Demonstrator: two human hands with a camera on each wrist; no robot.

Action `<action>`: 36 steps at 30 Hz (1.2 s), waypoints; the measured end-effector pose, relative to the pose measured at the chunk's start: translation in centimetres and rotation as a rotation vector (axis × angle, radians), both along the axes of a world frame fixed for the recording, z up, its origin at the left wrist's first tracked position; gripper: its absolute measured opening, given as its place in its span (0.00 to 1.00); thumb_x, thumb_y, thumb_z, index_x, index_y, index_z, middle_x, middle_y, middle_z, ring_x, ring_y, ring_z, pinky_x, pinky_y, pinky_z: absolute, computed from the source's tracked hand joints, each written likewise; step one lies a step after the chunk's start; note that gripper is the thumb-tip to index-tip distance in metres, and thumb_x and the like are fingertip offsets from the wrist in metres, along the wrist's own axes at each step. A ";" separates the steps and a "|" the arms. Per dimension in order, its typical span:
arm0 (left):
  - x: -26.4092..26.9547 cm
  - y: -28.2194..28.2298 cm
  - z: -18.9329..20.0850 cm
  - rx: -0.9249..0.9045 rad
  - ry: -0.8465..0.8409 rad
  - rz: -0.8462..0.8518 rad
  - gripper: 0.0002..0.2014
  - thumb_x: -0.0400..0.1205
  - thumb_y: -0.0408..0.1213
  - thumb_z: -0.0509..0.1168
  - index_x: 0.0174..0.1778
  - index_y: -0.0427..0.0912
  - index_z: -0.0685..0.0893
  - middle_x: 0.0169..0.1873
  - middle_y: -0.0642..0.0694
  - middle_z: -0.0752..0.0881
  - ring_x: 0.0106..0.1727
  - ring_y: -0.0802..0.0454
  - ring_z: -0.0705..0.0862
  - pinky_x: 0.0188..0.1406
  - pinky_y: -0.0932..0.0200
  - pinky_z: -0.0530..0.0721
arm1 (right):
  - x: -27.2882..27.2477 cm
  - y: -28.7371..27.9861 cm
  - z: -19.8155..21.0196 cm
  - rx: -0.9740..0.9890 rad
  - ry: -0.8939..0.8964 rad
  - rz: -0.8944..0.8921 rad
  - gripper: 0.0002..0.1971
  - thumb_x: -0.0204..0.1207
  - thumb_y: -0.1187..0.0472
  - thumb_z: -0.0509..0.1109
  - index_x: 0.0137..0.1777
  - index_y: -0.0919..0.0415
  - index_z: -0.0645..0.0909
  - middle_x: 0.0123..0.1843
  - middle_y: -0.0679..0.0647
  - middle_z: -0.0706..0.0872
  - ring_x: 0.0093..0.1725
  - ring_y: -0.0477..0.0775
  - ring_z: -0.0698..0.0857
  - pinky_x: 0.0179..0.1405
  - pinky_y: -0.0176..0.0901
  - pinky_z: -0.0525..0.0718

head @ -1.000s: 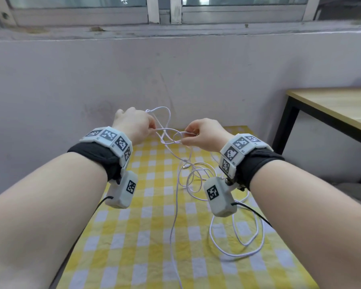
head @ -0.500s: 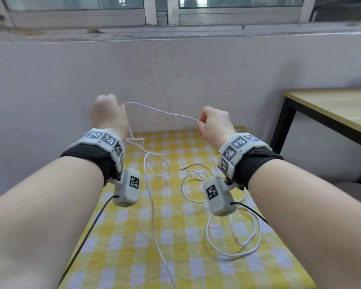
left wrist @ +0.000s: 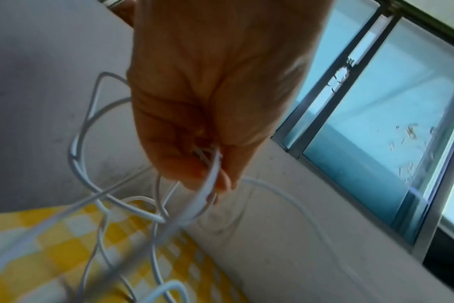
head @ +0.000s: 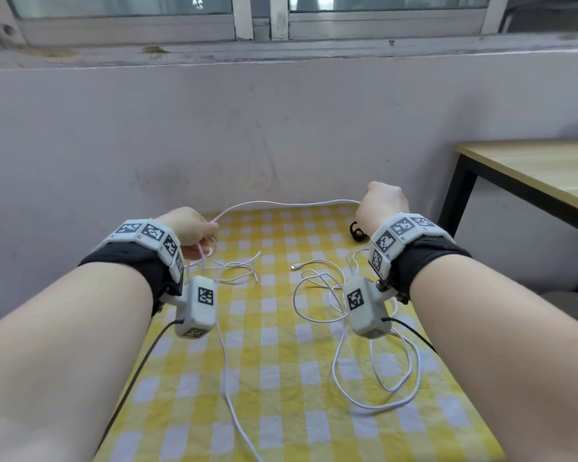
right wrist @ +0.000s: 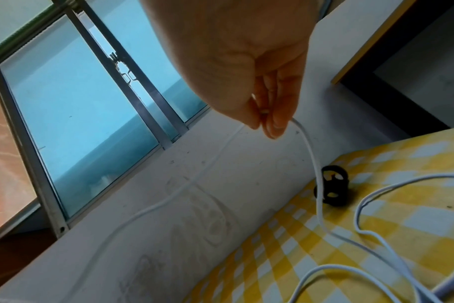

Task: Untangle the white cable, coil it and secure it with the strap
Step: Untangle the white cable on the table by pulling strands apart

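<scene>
A thin white cable [head: 291, 204] stretches between my two raised hands above a yellow checked cloth [head: 274, 378]. My left hand [head: 194, 230] grips several strands of it in curled fingers [left wrist: 194, 164], with loose loops [left wrist: 91, 164] hanging below onto the cloth. My right hand [head: 382, 203] pinches the cable [right wrist: 309, 147] between thumb and fingertips [right wrist: 275, 121]. More slack lies in loops [head: 374, 361] under the right wrist, and one plug end [head: 294, 267] rests mid-cloth. A black strap [head: 357, 232] sits curled at the far edge, also in the right wrist view as the strap [right wrist: 333, 184].
A pale wall [head: 281, 135] rises right behind the cloth, with a window [head: 247, 15] above it. A wooden table [head: 534, 175] with black legs stands to the right. Black sensor leads [head: 137, 368] trail from both wrists.
My hands have pulled further apart, the left dropping lower and the right moving right. The span between them has grown longer, and the knotted bunch has opened into loose loops.
</scene>
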State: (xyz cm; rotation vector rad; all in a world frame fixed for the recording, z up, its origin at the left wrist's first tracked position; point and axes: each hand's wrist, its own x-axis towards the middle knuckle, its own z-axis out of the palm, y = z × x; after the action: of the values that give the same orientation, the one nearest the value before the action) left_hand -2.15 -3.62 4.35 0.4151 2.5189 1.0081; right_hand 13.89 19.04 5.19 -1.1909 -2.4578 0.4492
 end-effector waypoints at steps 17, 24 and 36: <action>4.8 3.6 2.7 0.400 -0.311 -0.342 0.19 0.82 0.17 0.53 0.66 0.35 0.78 0.51 0.40 0.83 0.30 0.50 0.89 0.31 0.57 0.90 | -3.1 -6.3 -0.2 0.176 0.049 0.680 0.19 0.79 0.56 0.65 0.69 0.57 0.79 0.60 0.56 0.87 0.63 0.58 0.82 0.62 0.46 0.78; 5.2 3.8 3.1 0.491 -0.376 -0.397 0.22 0.82 0.15 0.50 0.67 0.37 0.75 0.52 0.41 0.84 0.33 0.49 0.91 0.33 0.57 0.90 | -2.6 -6.2 -0.1 -0.126 0.116 0.670 0.23 0.77 0.61 0.66 0.72 0.59 0.73 0.61 0.59 0.86 0.57 0.61 0.86 0.60 0.48 0.82; 5.1 4.0 3.3 0.531 -0.385 -0.467 0.25 0.82 0.16 0.50 0.74 0.38 0.72 0.42 0.40 0.87 0.37 0.47 0.91 0.40 0.55 0.90 | -2.6 -6.6 0.8 -0.660 0.268 0.670 0.10 0.80 0.65 0.62 0.60 0.56 0.72 0.37 0.54 0.82 0.33 0.51 0.82 0.41 0.45 0.84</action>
State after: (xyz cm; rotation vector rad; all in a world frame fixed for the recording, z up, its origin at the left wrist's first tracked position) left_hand 2.93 0.36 7.66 0.8238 1.6850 1.3875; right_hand 11.28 12.40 5.99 -0.3883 -2.4719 1.5805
